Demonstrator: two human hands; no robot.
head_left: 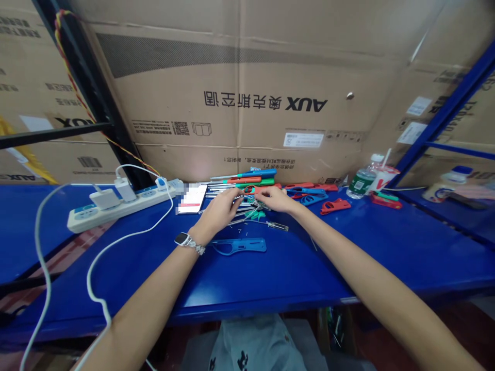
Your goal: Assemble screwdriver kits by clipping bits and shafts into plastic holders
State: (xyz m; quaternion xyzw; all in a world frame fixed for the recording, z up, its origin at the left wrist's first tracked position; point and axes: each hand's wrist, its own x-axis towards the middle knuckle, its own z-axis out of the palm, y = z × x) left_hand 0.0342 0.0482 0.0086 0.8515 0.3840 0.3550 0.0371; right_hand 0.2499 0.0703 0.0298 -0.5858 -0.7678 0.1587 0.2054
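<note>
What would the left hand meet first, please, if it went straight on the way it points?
The left hand would probably meet the red-orange piece just ahead first; depth and any present touch are hard to judge.

The head camera looks forward and down across the table (247,281).

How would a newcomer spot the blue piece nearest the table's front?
Find the big AUX carton, then the blue table before it. Right of the silver watch lies a flat, lighter-blue piece with a loop at its left end. It sits nearer the front edge, while the other blue pieces lie bunched with red ones farther back, right.
</note>
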